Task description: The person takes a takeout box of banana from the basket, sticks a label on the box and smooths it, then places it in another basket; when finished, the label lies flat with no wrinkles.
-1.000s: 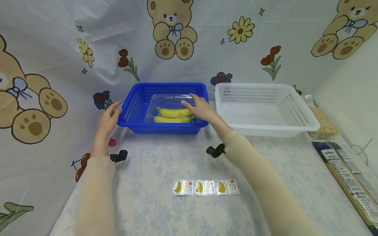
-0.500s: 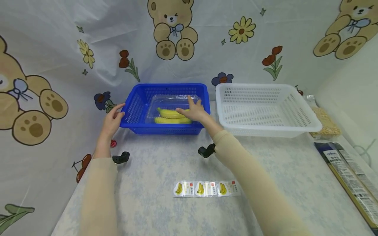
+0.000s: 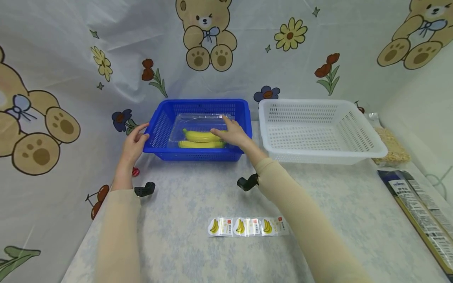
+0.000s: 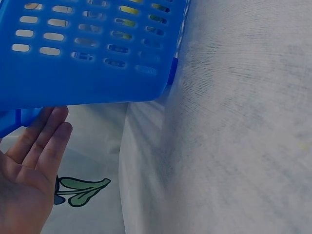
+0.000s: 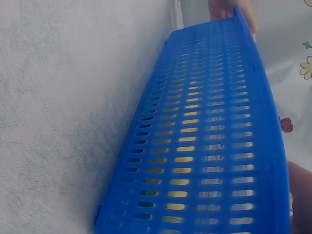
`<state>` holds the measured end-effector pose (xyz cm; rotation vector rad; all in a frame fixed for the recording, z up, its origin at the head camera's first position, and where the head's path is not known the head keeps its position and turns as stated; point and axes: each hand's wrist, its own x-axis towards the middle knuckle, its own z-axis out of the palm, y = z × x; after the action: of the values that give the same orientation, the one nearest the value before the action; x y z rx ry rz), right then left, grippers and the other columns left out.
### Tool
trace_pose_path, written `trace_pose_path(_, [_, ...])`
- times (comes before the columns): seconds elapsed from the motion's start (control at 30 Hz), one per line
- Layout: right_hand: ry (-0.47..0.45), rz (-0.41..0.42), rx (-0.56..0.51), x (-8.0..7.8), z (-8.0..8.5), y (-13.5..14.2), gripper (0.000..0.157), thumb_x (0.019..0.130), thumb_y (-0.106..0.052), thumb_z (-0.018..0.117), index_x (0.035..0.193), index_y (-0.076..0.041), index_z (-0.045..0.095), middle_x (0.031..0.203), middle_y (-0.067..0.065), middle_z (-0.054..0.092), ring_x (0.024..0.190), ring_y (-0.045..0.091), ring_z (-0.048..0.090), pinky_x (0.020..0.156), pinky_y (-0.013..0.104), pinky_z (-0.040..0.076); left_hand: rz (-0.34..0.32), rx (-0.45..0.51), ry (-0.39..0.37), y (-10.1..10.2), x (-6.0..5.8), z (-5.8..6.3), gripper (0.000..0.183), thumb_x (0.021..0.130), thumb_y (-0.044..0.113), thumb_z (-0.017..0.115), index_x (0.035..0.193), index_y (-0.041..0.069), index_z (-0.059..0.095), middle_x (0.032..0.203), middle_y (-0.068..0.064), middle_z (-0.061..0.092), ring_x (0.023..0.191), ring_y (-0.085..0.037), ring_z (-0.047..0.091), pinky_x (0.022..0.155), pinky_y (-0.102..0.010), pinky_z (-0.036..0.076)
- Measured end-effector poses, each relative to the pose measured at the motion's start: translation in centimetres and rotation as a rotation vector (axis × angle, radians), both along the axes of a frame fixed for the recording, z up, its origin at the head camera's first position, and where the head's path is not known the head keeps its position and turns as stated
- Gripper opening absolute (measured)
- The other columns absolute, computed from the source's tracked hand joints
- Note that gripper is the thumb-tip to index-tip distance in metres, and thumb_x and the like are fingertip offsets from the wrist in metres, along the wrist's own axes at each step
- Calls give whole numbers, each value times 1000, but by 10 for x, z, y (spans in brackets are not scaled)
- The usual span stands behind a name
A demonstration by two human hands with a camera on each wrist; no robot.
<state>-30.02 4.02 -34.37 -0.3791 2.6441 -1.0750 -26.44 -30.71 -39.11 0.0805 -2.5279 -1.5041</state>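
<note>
A blue basket stands at the back of the table. Inside it lies a clear plastic box, with yellow bananas showing through. My right hand reaches over the basket's right side, its thumb and fingers spread at the box's right end. The right wrist view shows only a bit of that hand beyond the basket wall. At the basket's left rim rests my left hand; in the left wrist view its straight fingers touch beneath the rim.
A white basket stands right of the blue one, with a bag of pale grains beside it. A strip of banana labels lies nearer on the table. Flat printed packaging runs along the right edge. A patterned cloth hangs behind.
My right hand has moved left and farther into the blue basket, and the clear box has slid left. My left hand has come in from the left to the rim.
</note>
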Motion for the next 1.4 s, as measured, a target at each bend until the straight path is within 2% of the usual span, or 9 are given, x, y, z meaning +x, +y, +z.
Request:
trace_pose_path(0.37, [-87,-12,-72,-5,-11,5,86,89,-52,56,153,-19,8,156,8,13,141,31,13,108,52,23,-23,60,-23,-2,2,0,44,101,25,41,145,25,39,124,-22,54,101,-25,57,98,-49,38])
trace_pose_path(0.53, [-154,-10,-165,-8,-14,6,82,91,-44,59,153,-21,11,157,8,12,141,30,14,109,51,22,-48,105,-32,-1,4,3,46,101,19,39,146,25,36,126,-23,52,102,-23,57,100,-50,37])
trace_pose_path(0.6, [-180,-4,-223,-8,-15,7,79,92,-37,61,153,-21,14,156,9,14,137,34,24,107,51,25,-50,114,-30,-1,5,4,46,101,18,38,147,24,36,126,-24,52,101,-21,58,99,-51,38])
trace_pose_path(0.73, [-207,17,-305,-10,-15,7,73,93,-26,60,152,-20,19,154,12,18,122,36,46,102,47,36,-50,135,-33,-1,5,5,46,101,18,38,147,24,36,127,-24,51,100,-20,57,99,-50,39])
trace_pose_path(0.83, [-199,16,-336,-11,-15,7,70,93,-23,60,151,-19,22,151,14,27,101,27,58,91,40,44,-52,157,-39,-1,5,5,45,101,17,37,146,23,37,134,-21,46,106,-25,55,99,-47,39])
trace_pose_path(0.93, [-187,2,-368,-11,-14,6,68,93,-21,61,151,-18,25,142,14,39,75,19,54,77,36,46,-58,194,-33,-2,4,4,44,101,15,37,145,19,40,146,-14,35,114,-29,51,99,-44,40])
trace_pose_path(1.0, [-185,-12,-395,-11,-14,5,68,92,-19,61,150,-19,27,135,14,44,68,20,48,72,37,45,-66,207,-27,-2,3,3,43,101,14,37,144,16,41,151,-9,28,118,-31,48,98,-41,41])
trace_pose_path(1.23, [-161,-70,-426,-11,-14,5,66,89,-16,61,148,-19,32,126,14,49,83,24,53,76,38,50,-79,248,-29,3,7,9,44,100,11,37,144,8,40,150,-14,28,119,-32,46,96,-35,44])
trace_pose_path(1.4, [-141,-122,-492,-10,-15,5,63,91,-17,59,148,-19,33,125,14,50,94,30,56,81,37,50,-99,289,-37,10,14,18,45,99,8,36,144,2,37,150,-18,27,118,-32,45,84,-21,48])
